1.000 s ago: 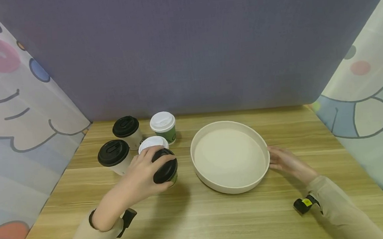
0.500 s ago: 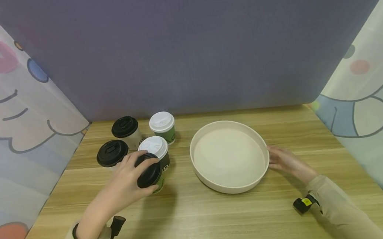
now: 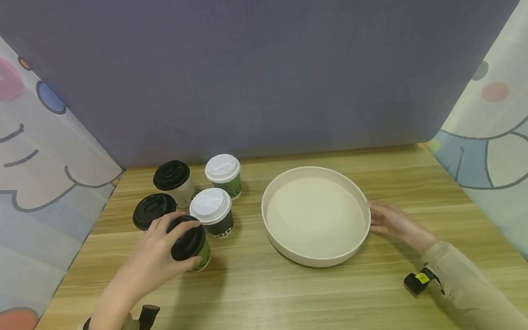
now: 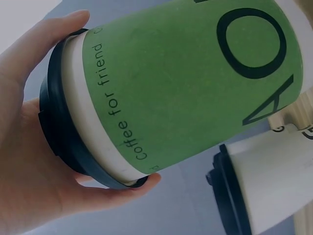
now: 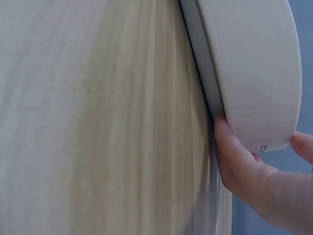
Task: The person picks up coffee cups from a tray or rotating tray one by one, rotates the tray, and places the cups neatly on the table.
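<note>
My left hand [image 3: 157,251] grips a green paper coffee cup [image 4: 186,88] by its black lid, thumb and fingers spread around the rim. In the head view this cup stands left of centre, just in front of a dark cup with a white lid [image 3: 210,205]. Lettering on its sleeve reads "Coffee for friend". Over on the right, my right hand [image 3: 399,227] holds the side of a round cream tray [image 3: 315,212] that has nothing in it. The right wrist view shows the thumb at the upper rim and fingers [image 5: 234,152] at the tray's base.
Two white cups with black lids, one at the back [image 3: 172,175] and one nearer [image 3: 154,211], stand at the left. Behind the dark cup is a green cup with a white lid [image 3: 223,169]. A grey panel [image 3: 267,73] closes off the wooden table's back edge.
My left hand has carried the green cup leftward, from beside the tray's left to nearer the black-lidded cups. The dark cup behind it now shows more fully. My right hand and the tray stay put.
</note>
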`<action>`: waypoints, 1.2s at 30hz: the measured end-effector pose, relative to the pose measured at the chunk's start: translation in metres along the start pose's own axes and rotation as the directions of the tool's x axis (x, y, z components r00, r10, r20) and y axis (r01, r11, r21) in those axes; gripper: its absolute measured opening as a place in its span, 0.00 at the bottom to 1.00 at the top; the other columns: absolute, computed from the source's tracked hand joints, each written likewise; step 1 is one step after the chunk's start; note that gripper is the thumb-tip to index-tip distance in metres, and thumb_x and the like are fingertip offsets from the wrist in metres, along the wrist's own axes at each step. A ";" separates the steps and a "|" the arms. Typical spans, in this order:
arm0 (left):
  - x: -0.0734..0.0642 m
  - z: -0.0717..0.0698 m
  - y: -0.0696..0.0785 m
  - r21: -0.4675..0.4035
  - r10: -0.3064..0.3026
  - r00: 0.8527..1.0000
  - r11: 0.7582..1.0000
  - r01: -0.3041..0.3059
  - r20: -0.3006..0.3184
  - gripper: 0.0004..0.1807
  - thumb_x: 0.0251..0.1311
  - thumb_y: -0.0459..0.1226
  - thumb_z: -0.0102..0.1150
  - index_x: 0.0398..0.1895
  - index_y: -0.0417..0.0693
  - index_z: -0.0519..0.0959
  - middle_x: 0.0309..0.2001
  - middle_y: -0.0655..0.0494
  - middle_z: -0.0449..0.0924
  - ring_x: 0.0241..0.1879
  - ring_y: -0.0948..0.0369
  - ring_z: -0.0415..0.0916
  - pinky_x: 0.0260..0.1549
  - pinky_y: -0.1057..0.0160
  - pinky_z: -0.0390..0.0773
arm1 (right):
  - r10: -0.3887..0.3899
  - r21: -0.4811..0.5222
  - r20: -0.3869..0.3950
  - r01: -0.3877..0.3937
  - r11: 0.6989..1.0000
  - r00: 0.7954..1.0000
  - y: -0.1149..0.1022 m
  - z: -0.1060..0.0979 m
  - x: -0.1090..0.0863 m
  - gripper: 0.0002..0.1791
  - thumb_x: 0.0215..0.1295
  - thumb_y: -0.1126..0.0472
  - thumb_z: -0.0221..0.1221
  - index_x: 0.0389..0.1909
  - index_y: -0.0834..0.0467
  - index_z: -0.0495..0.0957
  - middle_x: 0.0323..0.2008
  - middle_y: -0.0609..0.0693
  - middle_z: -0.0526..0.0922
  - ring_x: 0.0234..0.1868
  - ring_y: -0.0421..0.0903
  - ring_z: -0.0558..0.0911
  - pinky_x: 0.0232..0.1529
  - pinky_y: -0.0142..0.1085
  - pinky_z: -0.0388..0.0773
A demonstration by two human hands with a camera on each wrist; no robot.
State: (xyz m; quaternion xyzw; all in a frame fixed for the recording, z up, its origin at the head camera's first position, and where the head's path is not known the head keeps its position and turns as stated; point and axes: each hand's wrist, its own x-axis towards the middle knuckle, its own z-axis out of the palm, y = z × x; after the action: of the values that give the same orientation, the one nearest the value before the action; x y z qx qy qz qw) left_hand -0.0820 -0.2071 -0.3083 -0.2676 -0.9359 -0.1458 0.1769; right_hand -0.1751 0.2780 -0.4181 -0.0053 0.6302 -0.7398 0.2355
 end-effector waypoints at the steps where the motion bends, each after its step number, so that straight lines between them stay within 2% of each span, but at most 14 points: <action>1: 0.000 0.000 -0.001 0.004 -0.005 1.000 1.000 0.005 0.003 0.32 0.30 0.42 0.72 0.46 0.48 0.74 0.49 0.41 0.67 0.46 0.44 0.66 0.40 0.43 0.67 | -0.001 -0.007 0.001 0.001 1.000 1.000 0.000 0.000 0.000 0.08 0.69 0.56 0.40 0.40 0.50 0.68 0.35 0.42 0.78 0.38 0.38 0.78 0.41 0.31 0.75; 10: -0.004 0.004 -0.009 0.011 -0.069 0.996 0.998 0.068 0.060 0.31 0.32 0.43 0.72 0.47 0.50 0.74 0.49 0.39 0.67 0.46 0.41 0.66 0.36 0.41 0.70 | -0.006 -0.027 0.007 0.006 1.000 1.000 -0.002 0.002 -0.002 0.09 0.68 0.55 0.41 0.43 0.53 0.67 0.36 0.42 0.78 0.38 0.39 0.78 0.42 0.32 0.74; 15: -0.005 0.008 -0.012 0.009 -0.070 0.995 0.998 0.070 0.073 0.32 0.32 0.43 0.72 0.47 0.50 0.74 0.49 0.39 0.67 0.46 0.41 0.67 0.36 0.41 0.70 | -0.018 -0.021 0.029 0.019 1.000 0.999 -0.002 0.001 -0.002 0.09 0.69 0.56 0.40 0.40 0.50 0.69 0.36 0.41 0.78 0.38 0.39 0.78 0.41 0.31 0.75; 22: -0.006 0.014 -0.017 0.014 -0.085 0.991 0.996 0.084 0.105 0.32 0.32 0.43 0.72 0.47 0.48 0.74 0.49 0.39 0.67 0.45 0.40 0.67 0.35 0.42 0.71 | -0.006 -0.022 0.008 0.006 1.000 1.000 -0.004 0.004 -0.004 0.10 0.69 0.56 0.41 0.43 0.55 0.67 0.36 0.43 0.78 0.38 0.39 0.78 0.42 0.32 0.75; 27: -0.006 0.017 -0.021 0.012 -0.093 0.989 0.996 0.092 0.111 0.32 0.32 0.44 0.72 0.47 0.47 0.74 0.48 0.39 0.67 0.45 0.40 0.67 0.35 0.42 0.71 | -0.009 -0.012 0.021 0.010 1.000 1.000 -0.004 0.003 -0.004 0.10 0.69 0.56 0.40 0.42 0.54 0.68 0.37 0.43 0.78 0.39 0.39 0.78 0.42 0.32 0.74; 30: -0.006 0.019 -0.022 0.011 -0.102 0.988 0.995 0.102 0.119 0.32 0.33 0.44 0.71 0.47 0.48 0.74 0.48 0.40 0.67 0.45 0.40 0.67 0.36 0.42 0.71 | -0.024 -0.018 0.037 0.025 1.000 0.999 -0.001 0.001 -0.003 0.10 0.67 0.54 0.43 0.43 0.53 0.68 0.37 0.43 0.78 0.39 0.40 0.78 0.42 0.32 0.74; 31: -0.006 0.019 -0.023 0.008 -0.102 0.988 0.995 0.102 0.117 0.32 0.33 0.44 0.72 0.47 0.48 0.74 0.48 0.40 0.67 0.45 0.40 0.67 0.36 0.42 0.71 | -0.040 0.002 0.071 0.040 0.999 0.997 0.000 -0.002 -0.002 0.11 0.67 0.55 0.43 0.44 0.53 0.69 0.38 0.44 0.78 0.40 0.40 0.78 0.43 0.33 0.74; 36: -0.006 0.022 -0.025 -0.001 -0.090 0.991 0.996 0.091 0.103 0.32 0.31 0.43 0.72 0.47 0.47 0.74 0.47 0.40 0.67 0.44 0.40 0.67 0.34 0.43 0.72 | -0.067 0.021 0.106 0.065 0.998 0.992 0.002 -0.002 -0.001 0.11 0.67 0.54 0.43 0.43 0.52 0.71 0.40 0.44 0.79 0.43 0.39 0.78 0.44 0.33 0.74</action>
State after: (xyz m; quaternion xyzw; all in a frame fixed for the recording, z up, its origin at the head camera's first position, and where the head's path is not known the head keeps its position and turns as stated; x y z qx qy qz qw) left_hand -0.0963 -0.2222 -0.3351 -0.2324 -0.9545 -0.1425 0.1209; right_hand -0.1746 0.2801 -0.4202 -0.0634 0.6096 -0.7515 0.2441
